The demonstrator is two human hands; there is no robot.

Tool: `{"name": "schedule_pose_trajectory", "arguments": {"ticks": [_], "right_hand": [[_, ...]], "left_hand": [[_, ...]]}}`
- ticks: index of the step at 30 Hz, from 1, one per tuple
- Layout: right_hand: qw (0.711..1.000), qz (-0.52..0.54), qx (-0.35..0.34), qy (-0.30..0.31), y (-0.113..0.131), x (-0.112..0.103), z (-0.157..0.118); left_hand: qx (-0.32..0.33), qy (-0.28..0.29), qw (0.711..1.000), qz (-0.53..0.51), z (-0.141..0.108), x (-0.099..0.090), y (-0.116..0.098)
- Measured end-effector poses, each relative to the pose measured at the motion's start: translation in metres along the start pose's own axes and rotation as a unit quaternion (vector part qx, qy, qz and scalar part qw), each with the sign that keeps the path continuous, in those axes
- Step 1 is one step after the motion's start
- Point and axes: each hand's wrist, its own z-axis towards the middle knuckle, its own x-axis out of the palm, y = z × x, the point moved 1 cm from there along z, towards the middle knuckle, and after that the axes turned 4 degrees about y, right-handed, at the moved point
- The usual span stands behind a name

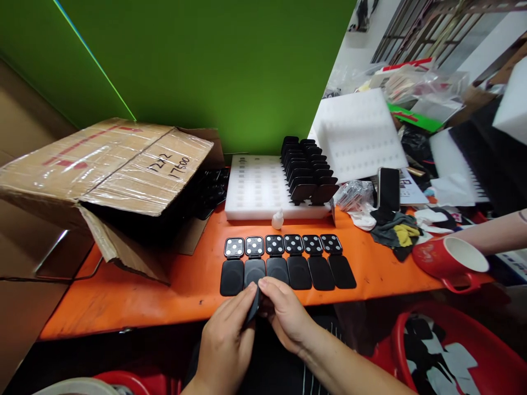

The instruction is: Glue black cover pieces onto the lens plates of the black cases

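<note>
Between both hands, just off the table's front edge, is a thin black plate (254, 305) seen nearly edge-on. My left hand (228, 332) grips its left side, the thumb near the top. My right hand (287, 316) pinches at its upper right edge; what lies under those fingers is hidden. Beyond the hands lies a row of several black hinged pieces (298, 272), opened flat. Their small upper halves (293, 244) carry pale round dots; the larger lower halves are plain black. A small white bottle (277, 220) stands behind the row.
White foam block (259, 189) at the back holds several upright black plates (302, 175). An open cardboard box (123, 164) stands left on the orange table (164, 302). At right are a phone (388, 189), rags (397, 230), a red mug (450, 263) and another person's arm (498, 233).
</note>
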Motion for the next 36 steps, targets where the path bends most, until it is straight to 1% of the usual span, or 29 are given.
{"name": "schedule_pose_trajectory", "arguments": {"ticks": [1, 2, 3, 5, 6, 7, 8, 9, 10, 12, 13, 15, 17, 18, 20, 22, 25, 26, 27, 28, 30, 32, 33, 34, 36], "right_hand": [[1.000, 0.006, 0.000, 0.002, 0.000, 0.002, 0.000], [1.000, 0.014, 0.003, 0.009, 0.002, 0.003, 0.001], [1.000, 0.023, 0.007, 0.020, 0.004, 0.004, 0.001], [0.998, 0.025, 0.020, 0.049, 0.009, 0.005, 0.000], [0.998, 0.006, 0.026, 0.065, 0.011, 0.005, 0.000], [0.996, -0.031, 0.028, 0.077, 0.013, 0.005, -0.001], [0.993, -0.080, 0.025, 0.084, 0.014, 0.005, -0.001], [0.987, -0.131, 0.019, 0.086, 0.015, 0.006, -0.001], [0.981, -0.174, 0.014, 0.084, 0.014, 0.006, 0.000], [0.975, -0.208, 0.017, 0.074, 0.012, 0.007, 0.001], [0.978, -0.193, 0.029, 0.072, 0.011, 0.007, 0.002], [0.988, -0.118, 0.068, 0.075, 0.009, 0.009, 0.003], [0.990, -0.013, 0.117, 0.082, 0.010, 0.010, 0.002], [0.985, 0.038, 0.146, 0.082, 0.011, 0.011, 0.001], [0.969, 0.128, 0.201, 0.058, 0.014, 0.013, 0.000], [0.951, 0.196, 0.240, 0.009, 0.015, 0.017, -0.001], [0.933, 0.261, 0.244, -0.051, 0.014, 0.023, 0.000], [0.930, 0.272, 0.239, -0.053, 0.013, 0.025, 0.001], [0.931, 0.278, 0.233, -0.042, 0.013, 0.026, 0.003], [0.933, 0.279, 0.225, -0.020, 0.013, 0.027, 0.004], [0.944, 0.268, 0.190, 0.036, 0.015, 0.026, 0.007], [0.958, 0.243, 0.139, 0.064, 0.019, 0.022, 0.009], [0.965, 0.227, 0.118, 0.059, 0.020, 0.019, 0.009], [0.971, 0.210, 0.105, 0.047, 0.021, 0.016, 0.009], [0.979, 0.177, 0.099, 0.020, 0.020, 0.009, 0.008]], "left_hand": [[-0.045, -0.009, 0.998, -0.042, 0.004, 0.000, 0.002], [-0.104, -0.021, 0.990, -0.091, 0.009, -0.001, 0.004], [-0.169, -0.035, 0.974, -0.145, 0.013, -0.002, 0.007], [-0.279, -0.069, 0.922, -0.258, 0.022, -0.004, 0.011], [-0.314, -0.084, 0.895, -0.304, 0.025, -0.006, 0.013], [-0.335, -0.094, 0.875, -0.336, 0.027, -0.007, 0.013], [-0.343, -0.098, 0.865, -0.353, 0.028, -0.009, 0.013], [-0.341, -0.095, 0.865, -0.355, 0.028, -0.010, 0.012], [-0.332, -0.087, 0.875, -0.342, 0.027, -0.010, 0.011], [-0.290, -0.073, 0.909, -0.291, 0.023, -0.010, 0.008], [-0.259, -0.069, 0.928, -0.261, 0.020, -0.010, 0.008], [-0.183, -0.059, 0.960, -0.204, 0.014, -0.009, 0.007], [-0.106, -0.047, 0.980, -0.163, 0.009, -0.009, 0.009], [-0.071, -0.037, 0.986, -0.149, 0.007, -0.009, 0.010], [-0.015, -0.026, 0.991, -0.130, 0.005, -0.010, 0.010], [0.022, -0.027, 0.992, -0.121, 0.004, -0.012, 0.008], [0.043, -0.056, 0.989, -0.127, 0.003, -0.015, 0.003], [0.045, -0.061, 0.988, -0.134, 0.003, -0.015, 0.003], [0.039, -0.062, 0.987, -0.142, 0.005, -0.016, 0.003], [0.021, -0.065, 0.987, -0.147, 0.007, -0.017, 0.007], [-0.065, -0.092, 0.983, -0.147, 0.018, -0.020, 0.022], [-0.197, -0.155, 0.960, -0.128, 0.035, -0.025, 0.049], [-0.243, -0.158, 0.948, -0.128, 0.045, -0.027, 0.064], [-0.259, -0.151, 0.946, -0.124, 0.056, -0.028, 0.079], [-0.271, -0.137, 0.946, -0.115, 0.076, -0.029, 0.107]]}}
